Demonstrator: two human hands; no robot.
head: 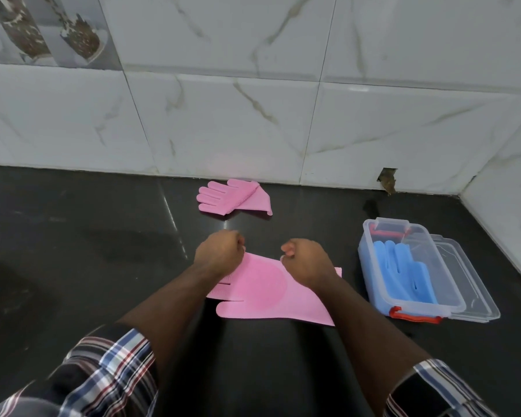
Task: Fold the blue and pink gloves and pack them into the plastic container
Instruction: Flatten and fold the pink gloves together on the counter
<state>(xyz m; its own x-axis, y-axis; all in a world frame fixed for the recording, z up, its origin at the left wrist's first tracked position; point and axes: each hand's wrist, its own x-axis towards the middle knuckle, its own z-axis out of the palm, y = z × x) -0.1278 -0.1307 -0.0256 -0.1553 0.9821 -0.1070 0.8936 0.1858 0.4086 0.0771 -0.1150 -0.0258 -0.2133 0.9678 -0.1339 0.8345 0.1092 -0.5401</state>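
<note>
Both hands, left hand (218,254) and right hand (306,261), were curled, pinching the far edge of the flat pink glove (265,291) on the black counter (73,251); best to fold evenly toward the near edge, blue gloves (406,270) already in the plastic container (370,266).

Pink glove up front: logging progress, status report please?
Left hand and right hand fisted on near pink glove, unfolded. Far pink glove folded. Blue gloves inside container. Nothing obstructing.

Home kitchen: dark stone counter (73,236), marble-look wall tiles (223,115).
</note>
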